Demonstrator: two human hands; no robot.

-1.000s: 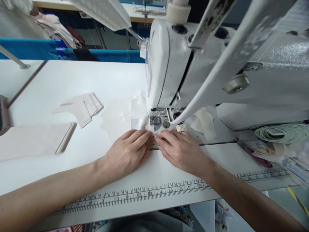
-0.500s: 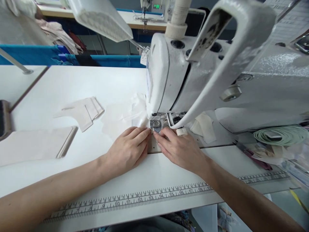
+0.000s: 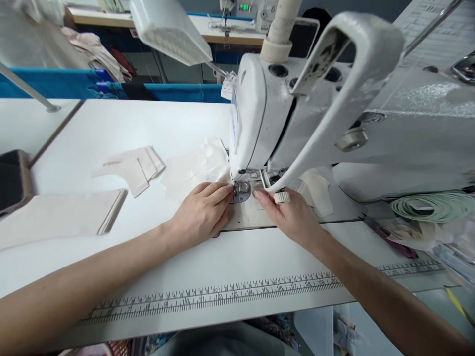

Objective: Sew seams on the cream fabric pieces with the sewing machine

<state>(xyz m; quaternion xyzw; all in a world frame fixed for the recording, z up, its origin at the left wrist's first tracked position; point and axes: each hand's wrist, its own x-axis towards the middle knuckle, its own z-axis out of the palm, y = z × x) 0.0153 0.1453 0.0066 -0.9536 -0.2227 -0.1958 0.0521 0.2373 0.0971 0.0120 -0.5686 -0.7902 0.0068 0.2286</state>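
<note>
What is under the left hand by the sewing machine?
The left hand presses flat on pale fabric that runs toward the presser foot of the sewing machine. The fabric directly beneath the palm is covered, so its edge there cannot be seen.

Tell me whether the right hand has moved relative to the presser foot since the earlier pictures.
Yes. The right hand has shifted right: its fingertips, earlier meeting the left hand in front of the presser foot, now lie right of it.

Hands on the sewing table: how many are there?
2. The left hand presses the pale fabric beside the needle; the right hand rests just right of it.
</note>
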